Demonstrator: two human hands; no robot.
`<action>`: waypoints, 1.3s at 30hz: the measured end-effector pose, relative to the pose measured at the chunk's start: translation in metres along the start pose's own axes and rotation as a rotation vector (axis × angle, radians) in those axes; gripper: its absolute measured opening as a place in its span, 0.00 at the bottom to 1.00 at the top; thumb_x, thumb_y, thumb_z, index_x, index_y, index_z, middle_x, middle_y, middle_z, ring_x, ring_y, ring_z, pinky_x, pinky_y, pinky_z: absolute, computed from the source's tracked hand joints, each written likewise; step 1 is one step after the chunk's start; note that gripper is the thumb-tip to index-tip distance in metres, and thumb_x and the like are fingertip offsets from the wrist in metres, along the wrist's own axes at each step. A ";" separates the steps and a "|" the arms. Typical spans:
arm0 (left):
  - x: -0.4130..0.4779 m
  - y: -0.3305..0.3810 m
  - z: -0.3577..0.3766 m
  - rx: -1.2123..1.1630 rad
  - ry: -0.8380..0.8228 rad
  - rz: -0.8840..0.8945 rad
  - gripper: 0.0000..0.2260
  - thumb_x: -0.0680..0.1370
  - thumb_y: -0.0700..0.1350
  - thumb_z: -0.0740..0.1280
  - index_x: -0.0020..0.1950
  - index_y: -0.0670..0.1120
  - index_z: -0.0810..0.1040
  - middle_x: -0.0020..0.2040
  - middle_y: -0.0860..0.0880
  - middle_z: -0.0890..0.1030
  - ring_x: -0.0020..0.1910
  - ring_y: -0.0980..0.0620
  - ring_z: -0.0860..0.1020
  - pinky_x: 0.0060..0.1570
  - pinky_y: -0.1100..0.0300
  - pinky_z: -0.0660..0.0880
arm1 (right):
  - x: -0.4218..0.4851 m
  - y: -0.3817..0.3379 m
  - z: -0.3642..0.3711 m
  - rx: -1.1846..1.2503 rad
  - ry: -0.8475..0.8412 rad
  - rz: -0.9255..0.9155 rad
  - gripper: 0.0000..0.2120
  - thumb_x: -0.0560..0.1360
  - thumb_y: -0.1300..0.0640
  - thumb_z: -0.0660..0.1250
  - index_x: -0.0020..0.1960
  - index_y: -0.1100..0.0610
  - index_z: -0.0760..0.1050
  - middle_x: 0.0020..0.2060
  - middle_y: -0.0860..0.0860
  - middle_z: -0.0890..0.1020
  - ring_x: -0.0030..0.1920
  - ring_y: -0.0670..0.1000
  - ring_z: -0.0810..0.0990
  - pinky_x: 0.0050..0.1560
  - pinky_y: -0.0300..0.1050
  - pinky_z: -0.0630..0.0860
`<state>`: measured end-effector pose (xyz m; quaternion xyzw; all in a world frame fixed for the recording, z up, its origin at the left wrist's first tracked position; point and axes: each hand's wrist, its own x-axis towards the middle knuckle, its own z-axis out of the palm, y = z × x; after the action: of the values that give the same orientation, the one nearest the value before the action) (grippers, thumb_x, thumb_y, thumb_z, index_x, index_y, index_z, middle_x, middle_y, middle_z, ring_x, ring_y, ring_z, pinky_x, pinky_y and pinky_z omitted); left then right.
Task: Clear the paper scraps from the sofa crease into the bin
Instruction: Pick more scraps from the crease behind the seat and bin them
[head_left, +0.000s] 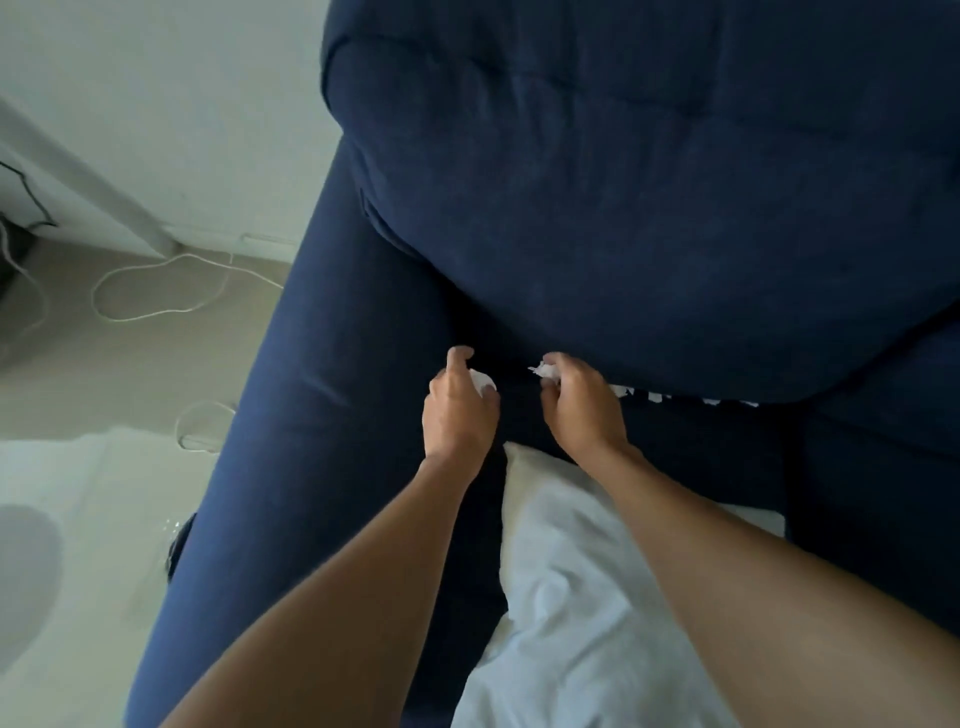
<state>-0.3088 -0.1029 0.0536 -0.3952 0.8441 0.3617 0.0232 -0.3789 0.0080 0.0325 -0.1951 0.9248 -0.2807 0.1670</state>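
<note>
Our left hand (460, 410) closed on crumpled white scrap (482, 382); right hand (579, 402) pinching second scrap (545, 371) at crease, near left end. More paper scraps (654, 396) lodged in sofa crease (727, 402), trailing toward 3 o'clock of right hand, under navy back cushion (649, 208). White pillow (571, 571) at 6 o'clock. Bin not in view. We judge: collection partway, left end cleared, right stretch left, nothing binned that we can see.

White pillow (587, 587) lies nearest the camera; white cable (156, 291) loops on floor (130, 364).
</note>
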 end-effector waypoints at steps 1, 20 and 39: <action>-0.003 -0.001 -0.011 -0.021 0.024 -0.004 0.19 0.79 0.41 0.63 0.70 0.45 0.68 0.63 0.43 0.76 0.62 0.44 0.74 0.55 0.55 0.72 | -0.001 -0.013 -0.002 0.021 -0.011 -0.019 0.12 0.78 0.62 0.61 0.60 0.59 0.75 0.55 0.56 0.82 0.55 0.58 0.80 0.52 0.52 0.78; -0.029 -0.264 -0.257 -0.243 0.348 -0.333 0.14 0.75 0.41 0.66 0.60 0.45 0.76 0.58 0.44 0.79 0.55 0.43 0.78 0.57 0.50 0.76 | -0.067 -0.320 0.160 0.050 -0.234 -0.423 0.11 0.77 0.62 0.61 0.59 0.59 0.75 0.56 0.55 0.76 0.54 0.55 0.76 0.49 0.46 0.74; -0.071 -0.417 -0.267 -0.303 0.141 -0.705 0.16 0.79 0.44 0.64 0.65 0.40 0.77 0.61 0.41 0.80 0.62 0.42 0.77 0.60 0.55 0.72 | -0.123 -0.374 0.304 -0.261 -0.785 -0.355 0.22 0.76 0.68 0.58 0.70 0.60 0.67 0.67 0.59 0.72 0.68 0.58 0.70 0.67 0.50 0.70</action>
<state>0.0911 -0.4026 0.0262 -0.6839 0.5929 0.4241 0.0296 -0.0447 -0.3606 0.0366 -0.4618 0.7713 -0.0906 0.4285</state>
